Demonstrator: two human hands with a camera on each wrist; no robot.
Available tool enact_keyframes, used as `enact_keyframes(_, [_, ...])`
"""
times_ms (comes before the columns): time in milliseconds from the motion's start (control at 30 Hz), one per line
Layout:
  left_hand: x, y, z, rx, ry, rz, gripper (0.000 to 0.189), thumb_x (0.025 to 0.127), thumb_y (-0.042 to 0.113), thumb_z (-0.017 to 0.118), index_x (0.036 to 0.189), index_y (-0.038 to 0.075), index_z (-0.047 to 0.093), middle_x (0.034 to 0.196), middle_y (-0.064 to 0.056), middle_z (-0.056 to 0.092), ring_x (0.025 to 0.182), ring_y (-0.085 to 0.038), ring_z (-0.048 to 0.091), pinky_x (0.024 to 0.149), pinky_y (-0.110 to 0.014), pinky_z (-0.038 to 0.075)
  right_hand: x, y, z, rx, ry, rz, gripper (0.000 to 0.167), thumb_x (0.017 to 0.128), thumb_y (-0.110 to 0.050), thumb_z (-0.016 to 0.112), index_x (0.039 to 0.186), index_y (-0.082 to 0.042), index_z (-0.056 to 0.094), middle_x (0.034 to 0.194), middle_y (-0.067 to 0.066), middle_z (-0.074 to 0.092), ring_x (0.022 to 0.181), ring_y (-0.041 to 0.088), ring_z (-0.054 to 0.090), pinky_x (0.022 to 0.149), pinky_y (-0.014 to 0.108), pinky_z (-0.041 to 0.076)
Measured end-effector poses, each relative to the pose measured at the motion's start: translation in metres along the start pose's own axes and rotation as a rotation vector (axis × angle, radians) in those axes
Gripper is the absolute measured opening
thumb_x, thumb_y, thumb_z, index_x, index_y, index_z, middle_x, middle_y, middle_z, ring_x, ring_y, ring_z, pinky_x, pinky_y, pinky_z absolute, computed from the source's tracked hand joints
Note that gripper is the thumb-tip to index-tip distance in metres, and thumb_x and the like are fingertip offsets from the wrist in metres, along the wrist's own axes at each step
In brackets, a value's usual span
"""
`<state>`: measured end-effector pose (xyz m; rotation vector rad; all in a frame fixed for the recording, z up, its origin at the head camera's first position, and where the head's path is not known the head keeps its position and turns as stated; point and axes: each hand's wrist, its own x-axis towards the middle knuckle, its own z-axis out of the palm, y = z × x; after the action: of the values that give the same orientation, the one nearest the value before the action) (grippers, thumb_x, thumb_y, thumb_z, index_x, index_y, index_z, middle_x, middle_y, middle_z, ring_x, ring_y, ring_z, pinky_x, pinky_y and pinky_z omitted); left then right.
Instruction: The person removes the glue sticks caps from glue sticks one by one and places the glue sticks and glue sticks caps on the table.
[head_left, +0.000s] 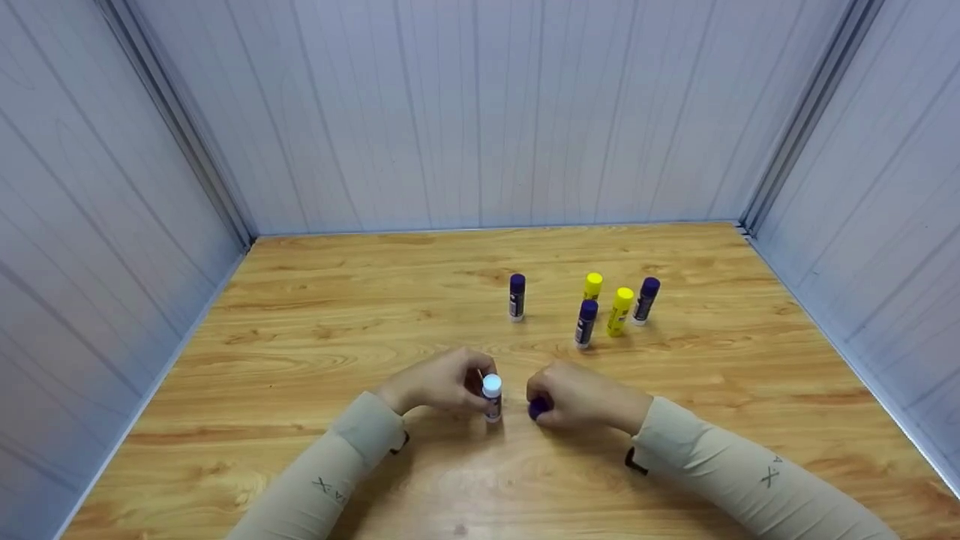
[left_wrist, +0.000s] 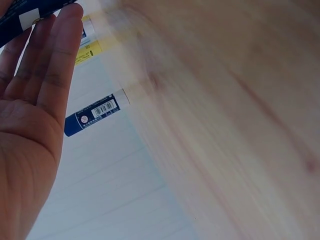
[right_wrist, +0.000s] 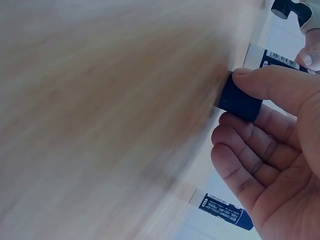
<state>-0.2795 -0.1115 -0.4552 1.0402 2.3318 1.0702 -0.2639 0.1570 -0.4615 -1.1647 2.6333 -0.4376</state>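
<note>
My left hand (head_left: 446, 380) grips a dark blue glue stick (head_left: 493, 405) between thumb and fingers. It stands upright with its cap off, and its white top shows in the head view. Part of its dark label (left_wrist: 11, 24) fills the upper left corner of the left wrist view. To the right, my right hand (head_left: 585, 396) pinches a dark blue cap (right_wrist: 240, 100) with the thumb on one side and curled fingers on the other. The cap is right at the tabletop, a short gap from the glue stick.
Beyond the hands, dark blue glue sticks stand upright at the middle (head_left: 517, 298), nearer the right hand (head_left: 586, 324) and farther right (head_left: 646, 301). Among them are a yellow glue stick (head_left: 619, 312) and a partly hidden yellow one (head_left: 593, 285). White panel walls (head_left: 480, 112) enclose the wooden table (head_left: 337, 300).
</note>
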Motion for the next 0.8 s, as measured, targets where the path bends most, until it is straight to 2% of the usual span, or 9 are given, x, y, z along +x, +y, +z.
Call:
enact_keyframes(300, [0.001, 0.002, 0.000, 0.072, 0.006, -0.003, 0.017, 0.088, 0.013, 0.088, 0.095, 0.010, 0.073, 0.092, 0.007, 0.071, 0.084, -0.005, 0.065, 0.080, -0.024, 0.057, -0.001, -0.004, 0.004, 0.009, 0.018, 0.062, 0.015, 0.089, -0.013, 0.084, 0.101, -0.009, 0.077, 0.091, 0.000, 0.074, 0.081, 0.013, 0.064, 0.075, 0.031, 0.058])
enact_keyframes(533, [0.001, 0.002, 0.002, 0.073, 0.007, -0.005, 0.017, 0.087, 0.011, 0.088, 0.095, 0.010, 0.073, 0.093, 0.006, 0.073, 0.085, -0.005, 0.066, 0.082, -0.025, 0.058, -0.001, -0.007, 0.003, -0.007, 0.004, 0.085, 0.024, 0.090, -0.016, 0.085, 0.110, -0.007, 0.077, 0.100, 0.005, 0.077, 0.090, 0.018, 0.070, 0.083, 0.036, 0.061])
enact_keyframes(700, [0.001, 0.003, 0.002, 0.095, 0.006, -0.004, 0.018, 0.087, 0.011, 0.087, 0.097, 0.008, 0.073, 0.094, 0.005, 0.073, 0.085, -0.004, 0.066, 0.081, -0.025, 0.058, -0.004, -0.009, -0.011, -0.013, -0.004, 0.071, 0.044, 0.092, -0.023, 0.088, 0.127, -0.001, 0.074, 0.115, 0.014, 0.078, 0.103, 0.029, 0.074, 0.092, 0.046, 0.062])
enact_keyframes(800, [0.002, 0.004, 0.002, 0.102, 0.002, -0.006, 0.018, 0.087, 0.012, 0.088, 0.097, 0.009, 0.073, 0.094, 0.005, 0.073, 0.085, -0.004, 0.066, 0.082, -0.025, 0.058, -0.004, -0.010, -0.025, 0.002, 0.019, 0.072, 0.048, 0.093, -0.024, 0.087, 0.132, 0.000, 0.072, 0.119, 0.018, 0.078, 0.106, 0.033, 0.075, 0.092, 0.049, 0.063])
